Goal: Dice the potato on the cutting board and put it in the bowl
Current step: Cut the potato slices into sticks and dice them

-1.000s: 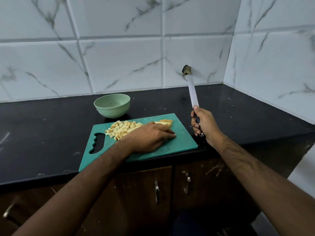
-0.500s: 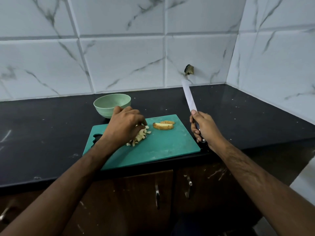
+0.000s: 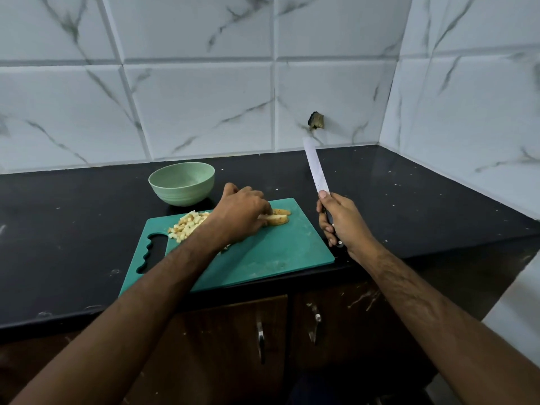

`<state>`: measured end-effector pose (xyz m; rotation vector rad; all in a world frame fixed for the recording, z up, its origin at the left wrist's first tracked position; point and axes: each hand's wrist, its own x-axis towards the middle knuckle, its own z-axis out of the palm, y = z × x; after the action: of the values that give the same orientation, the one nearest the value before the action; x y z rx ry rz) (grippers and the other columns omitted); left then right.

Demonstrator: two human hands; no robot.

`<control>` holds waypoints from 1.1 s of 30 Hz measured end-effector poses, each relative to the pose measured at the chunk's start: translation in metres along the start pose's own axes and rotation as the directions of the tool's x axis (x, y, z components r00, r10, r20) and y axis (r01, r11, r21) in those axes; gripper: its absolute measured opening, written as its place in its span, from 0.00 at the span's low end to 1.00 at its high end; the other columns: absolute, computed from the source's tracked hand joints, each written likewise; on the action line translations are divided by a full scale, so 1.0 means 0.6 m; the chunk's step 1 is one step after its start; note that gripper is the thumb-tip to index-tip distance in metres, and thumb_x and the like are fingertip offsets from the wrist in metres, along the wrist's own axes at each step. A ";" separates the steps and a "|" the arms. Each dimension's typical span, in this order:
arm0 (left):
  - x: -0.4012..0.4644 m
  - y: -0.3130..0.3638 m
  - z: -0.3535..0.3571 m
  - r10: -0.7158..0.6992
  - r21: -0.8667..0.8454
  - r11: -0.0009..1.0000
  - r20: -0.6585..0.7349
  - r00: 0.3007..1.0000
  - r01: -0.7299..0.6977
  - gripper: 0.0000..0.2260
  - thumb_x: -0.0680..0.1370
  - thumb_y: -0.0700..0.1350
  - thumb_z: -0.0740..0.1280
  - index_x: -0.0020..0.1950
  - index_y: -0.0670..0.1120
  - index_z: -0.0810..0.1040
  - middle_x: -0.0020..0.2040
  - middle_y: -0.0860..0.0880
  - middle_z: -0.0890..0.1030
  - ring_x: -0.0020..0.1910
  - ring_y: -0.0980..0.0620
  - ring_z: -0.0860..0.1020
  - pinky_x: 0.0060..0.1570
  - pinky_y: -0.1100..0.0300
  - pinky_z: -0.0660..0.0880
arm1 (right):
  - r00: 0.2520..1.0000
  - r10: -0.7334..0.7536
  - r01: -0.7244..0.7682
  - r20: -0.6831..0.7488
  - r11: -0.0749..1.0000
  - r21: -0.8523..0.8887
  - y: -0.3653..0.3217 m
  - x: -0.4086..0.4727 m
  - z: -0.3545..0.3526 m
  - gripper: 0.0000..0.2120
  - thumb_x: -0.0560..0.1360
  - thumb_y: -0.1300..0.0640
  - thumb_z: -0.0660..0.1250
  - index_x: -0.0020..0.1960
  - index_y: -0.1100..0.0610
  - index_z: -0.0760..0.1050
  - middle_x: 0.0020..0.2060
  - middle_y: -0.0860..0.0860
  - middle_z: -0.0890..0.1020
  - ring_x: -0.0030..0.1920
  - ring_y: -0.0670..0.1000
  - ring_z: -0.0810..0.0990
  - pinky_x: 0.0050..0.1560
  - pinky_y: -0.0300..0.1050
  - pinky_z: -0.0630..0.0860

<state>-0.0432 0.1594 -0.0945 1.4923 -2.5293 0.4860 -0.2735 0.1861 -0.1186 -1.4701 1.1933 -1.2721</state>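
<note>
we see the white marble-veined wall tiles (image 3: pixel 204 106) behind a black countertop (image 3: pixel 409 200), with dark wooden cabinet doors (image 3: pixel 233 346) below its front edge. on the countertop lies a green cutting board (image 3: pixel 263 258), its handle cutout toward the left. just behind the board's far left corner stands a pale green bowl (image 3: pixel 181 183), apart from the board. our left hand (image 3: pixel 241 213) reaches over the board, fingers curled down onto the uncut potato pieces (image 3: pixel 277 219) near the board's far edge; whether it grips them or only rests on them we cannot tell. beside that wrist, on the board's left part, sits a heap of diced potato (image 3: pixel 188 225). our right hand (image 3: pixel 340 222) hovers just right of the board, wrapped round the dark handle of a knife (image 3: pixel 315 168), blade pointing up and away toward the wall.
</note>
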 end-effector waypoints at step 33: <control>-0.125 0.001 0.010 0.124 -0.420 0.880 -0.246 0.961 -0.221 0.06 0.78 0.49 0.72 0.49 0.49 0.86 0.49 0.54 0.83 0.47 0.57 0.81 0.51 0.50 0.78 | 0.887 0.338 -0.014 0.316 0.701 -0.713 -0.092 -0.123 -0.005 0.18 0.86 0.44 0.55 0.48 0.55 0.76 0.30 0.49 0.76 0.24 0.45 0.72 0.24 0.39 0.70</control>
<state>-0.0069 0.2191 -0.1227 0.9969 -2.3969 0.0659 -0.2718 0.2696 -0.0789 -1.9683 1.5410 -0.2864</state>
